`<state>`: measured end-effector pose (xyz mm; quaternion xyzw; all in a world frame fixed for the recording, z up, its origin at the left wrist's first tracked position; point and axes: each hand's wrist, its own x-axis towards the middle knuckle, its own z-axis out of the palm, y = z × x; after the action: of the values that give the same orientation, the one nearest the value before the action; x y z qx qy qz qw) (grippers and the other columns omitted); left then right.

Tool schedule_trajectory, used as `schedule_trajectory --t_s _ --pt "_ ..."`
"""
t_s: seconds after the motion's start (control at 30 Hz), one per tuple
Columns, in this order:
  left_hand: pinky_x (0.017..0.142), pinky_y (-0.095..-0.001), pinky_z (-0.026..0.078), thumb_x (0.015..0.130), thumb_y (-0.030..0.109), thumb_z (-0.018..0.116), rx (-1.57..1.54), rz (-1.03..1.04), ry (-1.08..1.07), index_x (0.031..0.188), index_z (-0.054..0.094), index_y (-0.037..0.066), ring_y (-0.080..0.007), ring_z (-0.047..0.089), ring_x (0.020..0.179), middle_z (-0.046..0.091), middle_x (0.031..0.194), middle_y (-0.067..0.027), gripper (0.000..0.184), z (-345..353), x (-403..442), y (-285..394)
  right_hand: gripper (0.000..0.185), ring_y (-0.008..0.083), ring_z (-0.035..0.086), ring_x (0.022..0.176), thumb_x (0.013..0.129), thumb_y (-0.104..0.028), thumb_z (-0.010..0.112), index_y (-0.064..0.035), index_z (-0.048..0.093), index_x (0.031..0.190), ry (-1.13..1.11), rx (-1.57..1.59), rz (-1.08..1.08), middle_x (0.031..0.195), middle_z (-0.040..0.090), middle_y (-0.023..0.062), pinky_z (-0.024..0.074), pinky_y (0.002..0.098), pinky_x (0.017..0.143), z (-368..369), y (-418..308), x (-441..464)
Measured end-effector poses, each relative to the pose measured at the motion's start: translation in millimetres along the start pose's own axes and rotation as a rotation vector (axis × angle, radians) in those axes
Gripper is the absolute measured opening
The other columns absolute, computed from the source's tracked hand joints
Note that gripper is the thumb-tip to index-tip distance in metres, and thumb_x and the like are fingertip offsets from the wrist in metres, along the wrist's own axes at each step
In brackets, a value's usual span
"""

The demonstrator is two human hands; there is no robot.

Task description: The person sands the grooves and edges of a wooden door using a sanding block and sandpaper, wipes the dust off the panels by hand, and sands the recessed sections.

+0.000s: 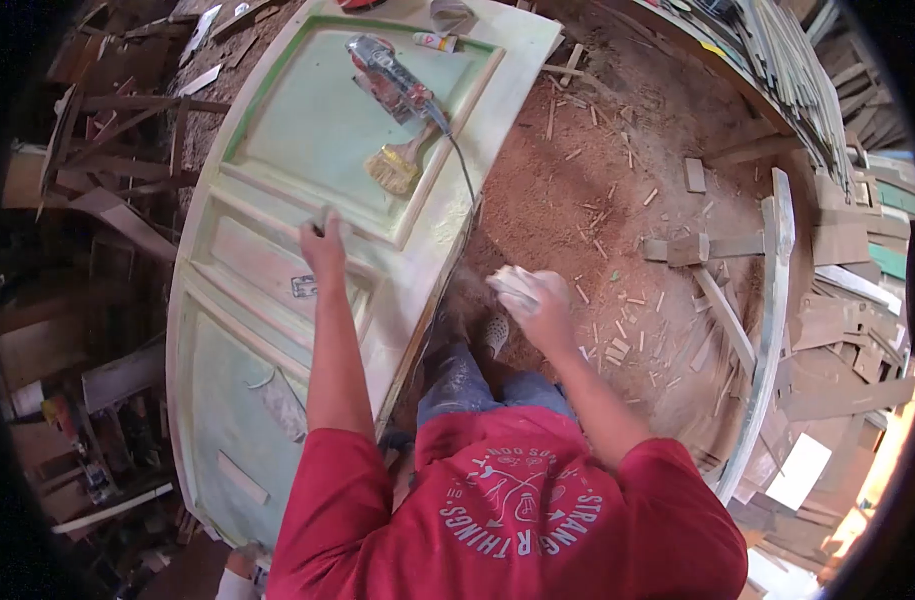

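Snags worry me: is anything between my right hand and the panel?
Possibly the cord of the power tool: it runs over the panel to its edge, up-left of your right hand. Nothing else visible intervenes.

Left hand [324,243]: blurred, hold unclear
White wad [514,286] in right hand [545,308]: blurred, perhaps cloth
Red object [359,4]: cut by top edge
Co-worker's sleeve [234,586]: cut by bottom edge

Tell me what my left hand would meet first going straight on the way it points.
Likely the green far border, if your left hand clears the near moulding; depth is unclear. The brush lies right of that line.
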<state>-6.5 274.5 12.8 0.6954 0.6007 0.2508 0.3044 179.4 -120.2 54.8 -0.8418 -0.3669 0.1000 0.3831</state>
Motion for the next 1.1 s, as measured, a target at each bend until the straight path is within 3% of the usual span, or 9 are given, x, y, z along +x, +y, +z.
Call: schedule_trajectory --t_s 0.2,0.33,0.43,0.53,0.63,0.73,0.83,0.93,1.1 --pt "0.13 -0.0562 0.031 0.104 0.051 0.072 0.38 0.247 0.118 0.162 0.041 -0.007 -0.0462 0.043 0.155 0.048 0.165 -0.0297 0.088 -34.6 -4.8 -52.2 0.044 0.0389 0.061 0.119 0.089 -0.037 0.086 -0.0153 0.079 0.127 -0.26 0.003 -0.32 0.119 0.067 0.0124 0.0496 0.0514 0.107 102.5 -50.1 37.3" --pt "0.135 -0.0562 0.023 0.104 0.051 0.069 0.399 0.306 0.087 0.167 0.038 -0.005 -0.045 0.037 0.16 0.042 0.17 -0.0296 0.09 -33.1 -22.2 -100.1 0.043 0.0401 0.058 0.126 0.091 -0.042 0.08 -0.0129 0.08 0.123 -0.098 -0.404 -0.284 0.122 0.067 0.0149 0.0439 0.0609 0.111 127.4 -19.7 119.1" --pt "0.136 -0.0553 0.021 0.105 0.052 0.068 0.378 0.316 0.054 0.167 0.038 -0.004 -0.0453 0.036 0.161 0.042 0.172 -0.0282 0.089 -36.7 -28.9 -80.8 0.045 0.0436 0.055 0.13 0.09 -0.043 0.078 -0.0119 0.079 0.122 0.013 -0.149 -0.065 0.123 0.067 0.0188 0.0398 0.0636 0.115 127.4 -32.1 153.9" --pt "0.136 -0.0554 0.023 0.104 0.05 0.069 0.41 0.282 0.087 0.166 0.041 -0.003 -0.0455 0.038 0.16 0.046 0.169 -0.0277 0.086 -34.2 -23.8 -77.7 0.046 0.0462 0.054 0.132 0.086 -0.039 0.082 -0.0118 0.078 0.123 0.008 -0.485 -0.273 0.126 0.066 0.02 0.0364 0.0639 0.119 154.1 -24.8 66.5" --pt "0.135 -0.0562 0.025 0.103 0.049 0.07 0.429 0.3 0.087 0.165 0.043 -0.002 -0.0451 0.04 0.158 0.049 0.166 -0.0274 0.084 -37.1 -25.4 -80.8 0.046 0.0464 0.054 0.133 0.084 -0.035 0.085 -0.0109 0.078 0.122 -0.267 -0.246 -0.295 0.13 0.064 0.0195 0.0362 0.0628 0.122 129.5 -23.0 75.8" --pt "0.134 -0.0575 0.026 0.101 0.048 0.072 0.408 0.294 0.091 0.164 0.043 -0.001 -0.0442 0.042 0.156 0.05 0.164 -0.0267 0.084 -35.7 -29.4 -77.0 0.046 0.0459 0.054 0.129 0.083 -0.032 0.085 -0.0115 0.078 0.124 -0.035 -0.136 0.043 0.125 0.062 0.0202 0.0383 0.0625 0.12 117.7 -33.5 158.0" --pt "0.133 -0.0575 0.027 0.101 0.047 0.072 0.399 0.283 0.081 0.163 0.044 -0.001 -0.0448 0.041 0.156 0.05 0.164 -0.0269 0.084 -35.8 -24.6 -72.5 0.043 0.0422 0.056 0.109 0.084 -0.029 0.088 -0.0138 0.076 0.123 0.254 -0.372 -0.214 0.109 0.059 0.0177 0.0443 0.0586 0.1 156.6 -26.7 107.8" --pt "0.133 -0.0569 0.027 0.102 0.046 0.071 0.406 0.281 0.092 0.164 0.043 -0.001 -0.0455 0.041 0.156 0.05 0.164 -0.0274 0.083 -34.2 -25.6 -81.4 0.048 0.0459 0.054 0.117 0.086 -0.031 0.086 -0.0118 0.077 0.13 -0.12 -0.101 -0.075 0.117 0.058 0.0223 0.0456 0.0608 0.104 139.5 -51.8 54.7" --pt "0.133 -0.0558 0.028 0.103 0.043 0.071 0.393 0.265 0.07 0.164 0.043 -0.002 -0.0464 0.04 0.156 0.05 0.164 -0.0275 0.081 -38.7 -29.1 -68.8 0.05 0.0451 0.056 0.109 0.082 -0.031 0.088 -0.0071 0.075 0.124 0.091 -0.164 0.076 0.111 0.056 0.0192 0.0472 0.0586 0.102 140.0 -45.7 135.0"
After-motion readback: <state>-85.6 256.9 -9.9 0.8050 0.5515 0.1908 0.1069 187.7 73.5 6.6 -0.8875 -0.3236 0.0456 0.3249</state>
